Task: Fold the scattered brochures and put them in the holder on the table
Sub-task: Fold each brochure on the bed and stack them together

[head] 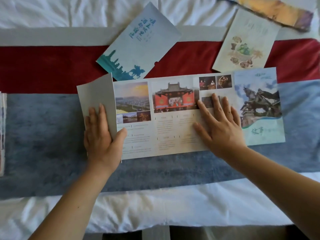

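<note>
on the blue band of the bed runner [43,135] lies the unfolded brochure [173,122]; the left hand [100,135] pinches its raised end panel (thumb on top), the right hand [220,122] presses flat, fingers spread. beyond it lie a blue brochure [138,44] and a cream one [245,42].

White bedding [52,9] (probably a bed) under a red-and-blue runner [43,127].

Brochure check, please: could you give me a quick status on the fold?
Left hand gripping the brochure's left panel, partly folded over. Right hand flat, open, pinning the middle. Two closed booklets beyond, clear of the fold.
</note>
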Demonstrator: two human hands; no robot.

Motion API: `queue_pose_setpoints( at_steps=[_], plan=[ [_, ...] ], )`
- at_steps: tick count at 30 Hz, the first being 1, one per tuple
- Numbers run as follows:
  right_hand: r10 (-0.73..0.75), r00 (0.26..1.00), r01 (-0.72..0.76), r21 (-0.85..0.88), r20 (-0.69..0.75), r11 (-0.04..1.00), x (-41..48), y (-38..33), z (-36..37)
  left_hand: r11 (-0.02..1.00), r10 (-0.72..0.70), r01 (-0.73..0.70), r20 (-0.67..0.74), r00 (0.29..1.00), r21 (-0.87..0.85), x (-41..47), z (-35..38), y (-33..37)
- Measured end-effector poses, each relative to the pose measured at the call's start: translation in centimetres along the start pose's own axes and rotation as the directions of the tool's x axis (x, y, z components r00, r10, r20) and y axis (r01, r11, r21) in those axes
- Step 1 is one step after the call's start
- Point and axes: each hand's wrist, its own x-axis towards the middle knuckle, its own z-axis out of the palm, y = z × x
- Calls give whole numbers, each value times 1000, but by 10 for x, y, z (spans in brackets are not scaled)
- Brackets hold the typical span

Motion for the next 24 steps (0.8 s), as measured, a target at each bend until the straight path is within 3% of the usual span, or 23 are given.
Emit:
queue_pose_setpoints(
  at_steps=[13,17,24],
  plan=[
    [-51,981,56,21,-186,998,6,11,38,990,25,-23,-14,1000,139,-8,42,41],
    [-47,981,50,10,-187,999,7,12,37,924,54,-89,103,993,372,-13,69,50],
    [-40,984,43,14,-173,999,5,3,37,853,114,-110,23,993,510,-6,77,30]
  ],
)
